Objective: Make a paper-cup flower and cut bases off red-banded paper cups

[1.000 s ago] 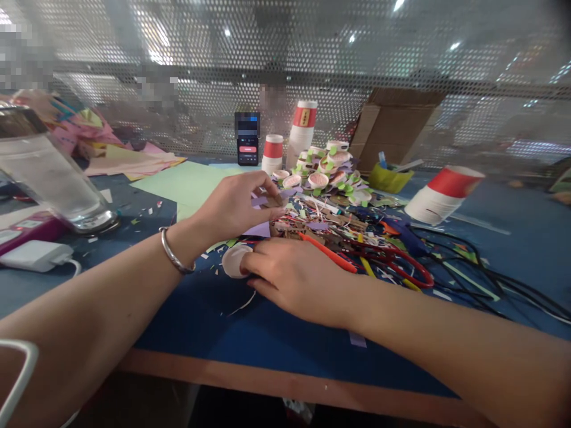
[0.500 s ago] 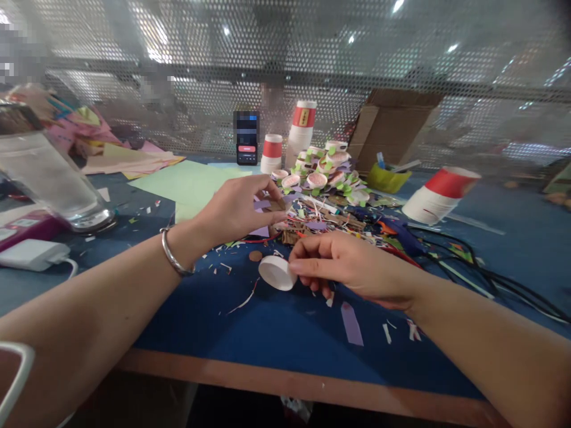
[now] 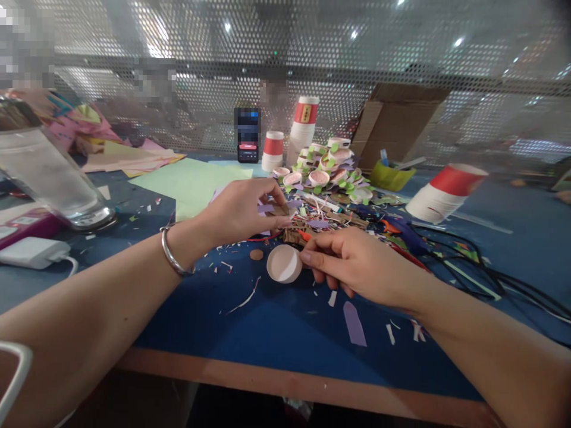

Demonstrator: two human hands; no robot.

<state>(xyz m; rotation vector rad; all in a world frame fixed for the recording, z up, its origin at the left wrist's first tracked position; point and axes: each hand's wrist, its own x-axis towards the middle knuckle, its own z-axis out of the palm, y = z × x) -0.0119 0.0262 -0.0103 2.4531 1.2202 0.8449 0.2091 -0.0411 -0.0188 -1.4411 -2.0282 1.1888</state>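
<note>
My right hand (image 3: 352,258) pinches the rim of a shallow white paper cup bottom (image 3: 284,265) between thumb and forefinger. Its hollow side faces me, just above the blue tabletop. To the left and farther off, my left hand (image 3: 243,208) is curled, with thumb and fingers closed around a small brown piece with purple paper strips (image 3: 267,208) sticking out. The fingers partly hide that piece. Beyond it lies a heap of paper and cardboard scraps (image 3: 325,208). A round brown disc (image 3: 256,254) rests beside the cup bottom, and a loose purple paper strip (image 3: 354,324) lies nearer me.
Behind the scraps are piled small decorated cup bottoms (image 3: 319,178), stacked red-and-white paper cups (image 3: 303,128) and a phone (image 3: 248,135). At right are a tilted cup stack (image 3: 446,193), a blue glue gun (image 3: 408,235) and black cables. A glass (image 3: 53,178) and green paper (image 3: 191,181) occupy the left.
My right hand has turned the cup bottom, so more of its inside shows, and shifted slightly right and up. My left hand has moved slightly right with the purple-stripped piece.
</note>
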